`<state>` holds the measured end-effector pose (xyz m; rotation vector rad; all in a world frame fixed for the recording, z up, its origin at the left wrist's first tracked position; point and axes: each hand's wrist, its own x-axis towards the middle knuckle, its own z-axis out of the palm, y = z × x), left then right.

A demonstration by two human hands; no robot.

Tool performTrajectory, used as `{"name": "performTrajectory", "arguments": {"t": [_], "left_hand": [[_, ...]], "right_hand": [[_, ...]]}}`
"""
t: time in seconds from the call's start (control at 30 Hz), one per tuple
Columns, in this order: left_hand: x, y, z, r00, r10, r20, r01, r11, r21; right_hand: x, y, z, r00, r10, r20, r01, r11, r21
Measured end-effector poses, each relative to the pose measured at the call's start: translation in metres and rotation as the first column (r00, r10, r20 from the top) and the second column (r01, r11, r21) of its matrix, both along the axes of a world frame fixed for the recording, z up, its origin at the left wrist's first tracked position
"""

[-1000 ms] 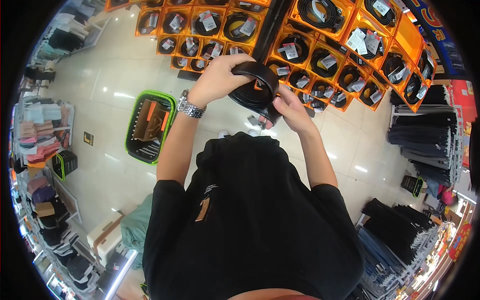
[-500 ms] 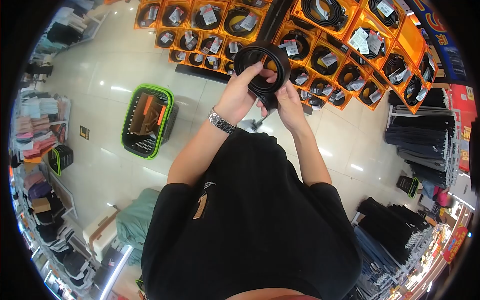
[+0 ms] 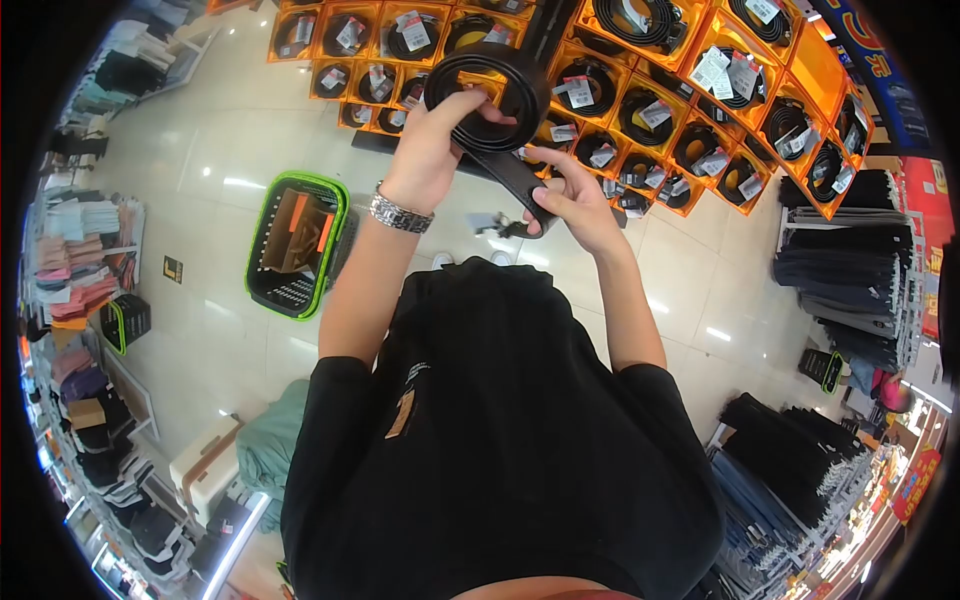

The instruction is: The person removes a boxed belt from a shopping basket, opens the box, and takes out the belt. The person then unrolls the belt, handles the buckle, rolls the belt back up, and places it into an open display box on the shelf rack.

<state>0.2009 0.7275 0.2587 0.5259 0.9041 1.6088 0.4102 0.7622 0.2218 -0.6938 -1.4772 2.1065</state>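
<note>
A coiled black belt (image 3: 530,95) is held up in front of the orange display. My left hand (image 3: 450,135), with a metal watch (image 3: 402,212) on its wrist, grips the coil, thumb and fingers through its open middle. Pinched in my right hand (image 3: 580,205) is the belt's free strap, which runs down and right from the coil. Below that strap a buckle and a tag (image 3: 487,221) hang, partly blurred.
An orange compartment display (image 3: 630,120) of rolled belts with price tags stands ahead. A black basket with a green rim (image 3: 338,230) sits on the floor to the left, holding a box. Trouser racks (image 3: 835,255) line the right, folded clothes (image 3: 85,250) the left.
My left hand has moved left with the coil. The right hand has shifted down from the coil, and a length of strap now stretches between my hands.
</note>
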Motion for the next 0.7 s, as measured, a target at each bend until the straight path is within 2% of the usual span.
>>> {"name": "performTrajectory", "arguments": {"t": [0.07, 0.1, 0.17, 0.23, 0.27, 0.3, 0.33, 0.37, 0.43, 0.47, 0.5, 0.57, 0.6, 0.67, 0.7], "left_hand": [[-0.005, -0.001, -0.001, 0.995, -0.097, -0.013, 0.097, 0.995, 0.014], [-0.005, -0.002, -0.001, 0.995, -0.098, -0.014, 0.099, 0.995, 0.014], [-0.006, -0.002, -0.001, 0.973, -0.07, -0.22, 0.071, 0.997, -0.002], [-0.016, -0.001, -0.005, 0.97, -0.045, -0.238, 0.052, 0.998, 0.025], [-0.024, 0.001, -0.006, 0.929, -0.057, -0.366, 0.076, 0.996, 0.039], [-0.03, 0.0, -0.006, 0.87, -0.064, -0.489, 0.101, 0.994, 0.05], [-0.036, -0.002, -0.007, 0.835, -0.141, -0.531, 0.195, 0.98, 0.047], [-0.034, -0.006, 0.011, 0.667, -0.19, -0.72, 0.254, 0.967, -0.021], [-0.033, -0.003, -0.001, 0.517, -0.272, -0.811, 0.367, 0.927, -0.077], [-0.029, -0.002, -0.004, 0.38, -0.259, -0.888, 0.379, 0.92, -0.106], [-0.025, -0.002, -0.005, 0.32, -0.228, -0.919, 0.41, 0.908, -0.083], [-0.021, -0.001, 0.002, 0.233, -0.339, -0.911, 0.43, 0.876, -0.216], [-0.02, 0.0, 0.004, 0.234, -0.338, -0.911, 0.43, 0.877, -0.215], [-0.018, 0.0, 0.005, 0.1, -0.289, -0.952, 0.419, 0.88, -0.223], [-0.017, 0.0, 0.007, 0.102, -0.29, -0.952, 0.416, 0.881, -0.224]], "right_hand": [[0.003, 0.002, 0.002, 0.993, 0.107, 0.043, -0.106, 0.994, -0.031], [0.005, 0.004, 0.0, 0.994, 0.106, 0.042, -0.105, 0.994, -0.03], [0.009, 0.009, -0.004, 0.953, 0.275, 0.126, -0.276, 0.961, -0.013], [0.015, 0.007, -0.004, 0.95, 0.286, 0.127, -0.286, 0.958, -0.017], [0.02, 0.007, -0.005, 0.954, 0.283, 0.094, -0.281, 0.959, -0.038], [0.024, 0.008, -0.004, 0.958, 0.281, 0.06, -0.277, 0.959, -0.059], [0.028, 0.009, -0.002, 0.964, 0.266, 0.005, -0.265, 0.963, -0.048], [0.029, 0.008, 0.002, 0.964, 0.268, 0.006, -0.267, 0.963, -0.048], [0.03, 0.006, 0.014, 0.976, 0.201, -0.088, -0.207, 0.977, -0.056], [0.027, 0.002, 0.017, 0.98, 0.182, -0.085, -0.185, 0.982, -0.024], [0.024, 0.0, 0.021, 0.98, 0.181, -0.084, -0.183, 0.983, -0.024], [0.019, -0.001, 0.027, 0.978, 0.208, 0.012, -0.206, 0.975, -0.082], [0.019, 0.0, 0.021, 0.976, 0.207, 0.069, -0.203, 0.977, -0.06], [0.012, -0.004, 0.016, 0.977, 0.188, 0.095, -0.183, 0.981, -0.065], [0.01, -0.005, 0.014, 0.979, 0.168, 0.119, -0.16, 0.985, -0.07]]}}
